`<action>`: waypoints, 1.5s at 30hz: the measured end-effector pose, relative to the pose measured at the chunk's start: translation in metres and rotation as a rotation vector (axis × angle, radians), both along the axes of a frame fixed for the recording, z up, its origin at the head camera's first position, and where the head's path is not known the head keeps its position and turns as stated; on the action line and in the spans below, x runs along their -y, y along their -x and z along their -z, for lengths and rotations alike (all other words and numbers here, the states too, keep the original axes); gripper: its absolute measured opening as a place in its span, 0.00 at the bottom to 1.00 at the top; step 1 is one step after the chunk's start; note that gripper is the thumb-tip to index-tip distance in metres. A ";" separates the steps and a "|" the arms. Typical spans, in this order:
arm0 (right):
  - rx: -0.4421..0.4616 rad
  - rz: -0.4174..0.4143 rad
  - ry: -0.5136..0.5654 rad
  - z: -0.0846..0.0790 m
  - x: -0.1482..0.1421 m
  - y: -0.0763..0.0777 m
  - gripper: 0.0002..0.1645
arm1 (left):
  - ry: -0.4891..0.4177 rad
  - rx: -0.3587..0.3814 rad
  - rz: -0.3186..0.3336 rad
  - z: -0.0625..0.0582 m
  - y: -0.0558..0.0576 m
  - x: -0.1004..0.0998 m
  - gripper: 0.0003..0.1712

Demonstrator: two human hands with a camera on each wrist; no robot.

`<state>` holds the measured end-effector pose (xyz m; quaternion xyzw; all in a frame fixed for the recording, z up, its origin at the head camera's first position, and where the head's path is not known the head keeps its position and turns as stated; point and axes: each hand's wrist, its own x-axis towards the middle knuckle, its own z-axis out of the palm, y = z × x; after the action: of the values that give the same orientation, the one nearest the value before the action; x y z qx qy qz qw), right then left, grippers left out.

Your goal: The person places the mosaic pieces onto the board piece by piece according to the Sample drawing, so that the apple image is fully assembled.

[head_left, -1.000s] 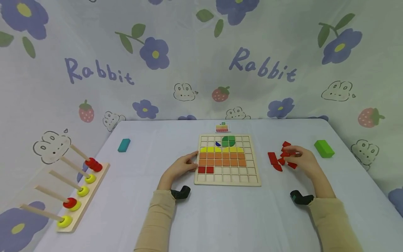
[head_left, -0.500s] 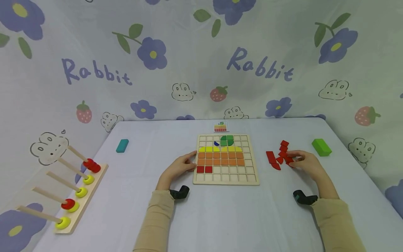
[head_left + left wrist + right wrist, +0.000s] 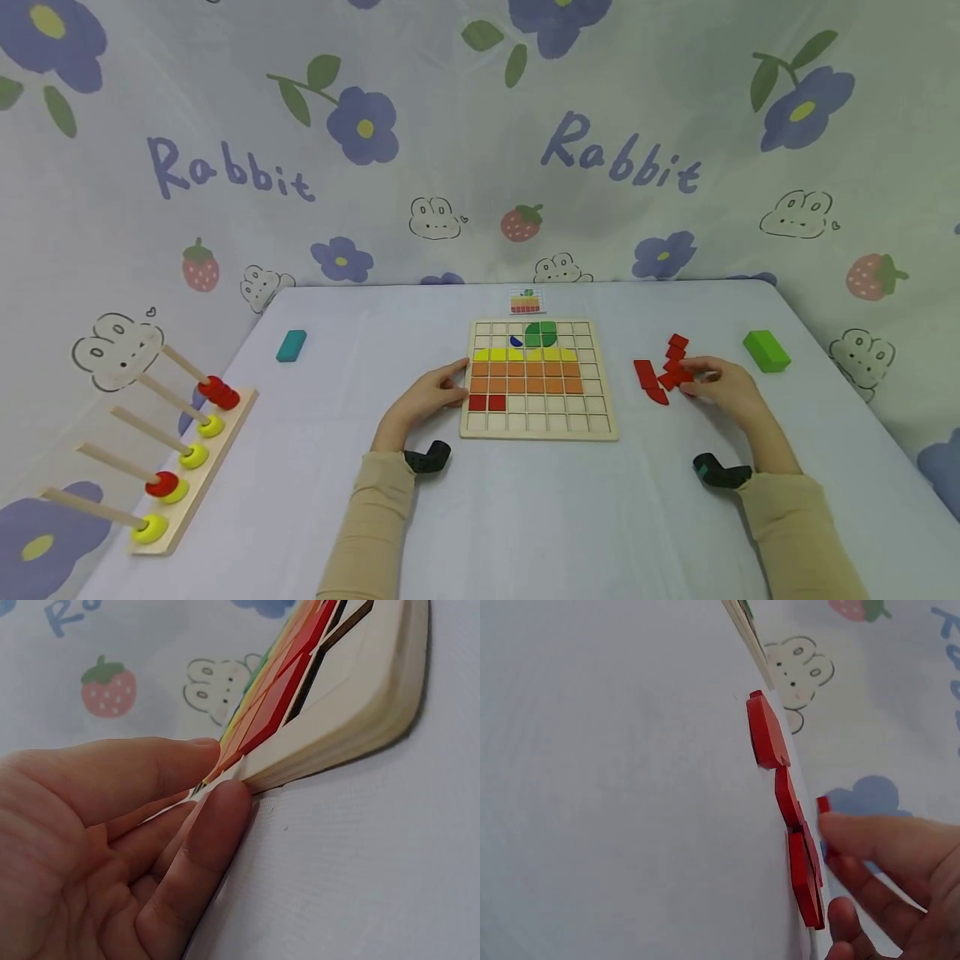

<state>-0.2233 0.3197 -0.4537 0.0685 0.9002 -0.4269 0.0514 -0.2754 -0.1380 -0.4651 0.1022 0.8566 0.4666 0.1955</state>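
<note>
A square wooden grid board [image 3: 540, 435] lies mid-table with green, blue, yellow, orange and red tiles set in its cells. My left hand [image 3: 426, 398] rests at the board's left edge, thumb and forefinger touching its rim. In the left wrist view, the thumb [image 3: 221, 814] lies against the side of the board. Right of the board is a loose group of red tiles [image 3: 647, 375], some rectangular, some rounded. Over them my right hand [image 3: 723, 387] pinches a small red tile [image 3: 823, 805], mostly hidden by the fingers.
Behind the board stands a small pattern card [image 3: 528, 302]. A green block [image 3: 767, 351] lies at the far right, a teal block [image 3: 292, 346] at the far left. A wooden peg rack [image 3: 202, 483] with red and yellow rings stands along the left edge.
My right hand has dipped lower and nearer over the red tiles and shifted some of them slightly. My left hand keeps its place at the board's edge.
</note>
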 end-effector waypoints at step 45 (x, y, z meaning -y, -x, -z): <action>-0.082 -0.430 0.021 -0.006 0.219 0.019 0.11 | -0.046 0.005 0.012 0.002 0.000 0.001 0.36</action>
<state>-0.2423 0.1009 -0.4473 -0.1431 0.8909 -0.4181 0.1053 -0.2758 -0.1388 -0.4667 0.1105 0.8445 0.4852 0.1978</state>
